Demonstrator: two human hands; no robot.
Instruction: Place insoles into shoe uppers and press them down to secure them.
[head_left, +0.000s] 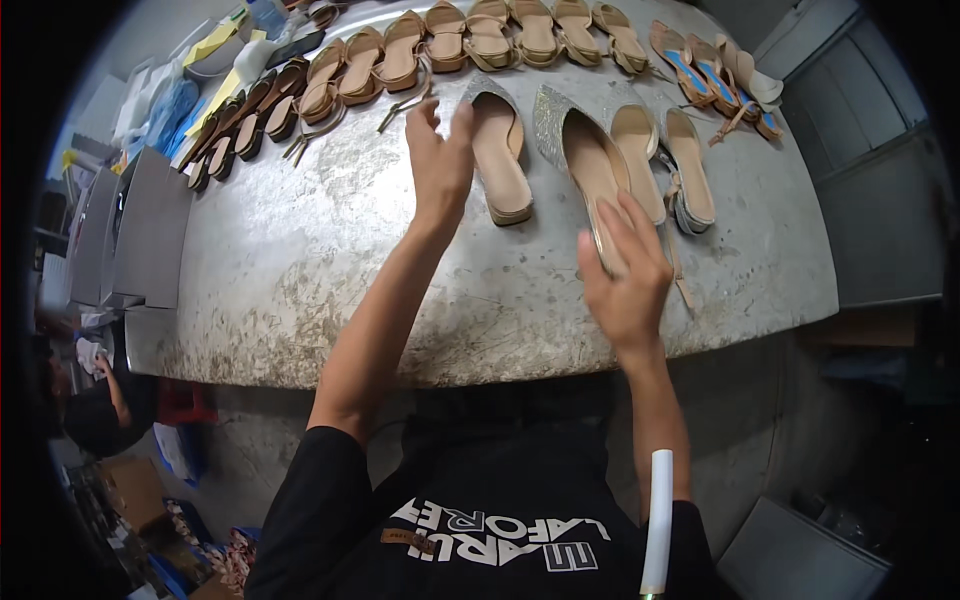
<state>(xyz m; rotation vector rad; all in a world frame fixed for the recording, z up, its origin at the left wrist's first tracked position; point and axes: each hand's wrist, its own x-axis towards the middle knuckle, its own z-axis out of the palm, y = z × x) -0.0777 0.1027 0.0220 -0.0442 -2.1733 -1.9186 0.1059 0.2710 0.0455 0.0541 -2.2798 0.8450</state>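
A pointed silver glitter flat with a beige insole is tilted on the table, its toe away from me. My right hand grips it by the heel, fingers inside over the insole and thumb on the outer side. Left of it lies a second silver flat, sole down. My left hand is beside that flat's toe, fingers apart and curved; I cannot tell whether it touches the shoe. Close on the right are two more pale shoes, one partly hidden and one with a silver heel and strap.
Along the far edge of the worn metal table runs a curved row of beige sandals, with dark sandals at its left end. Sandals with blue patches lie far right. Grey boxes stand left; another person is beyond.
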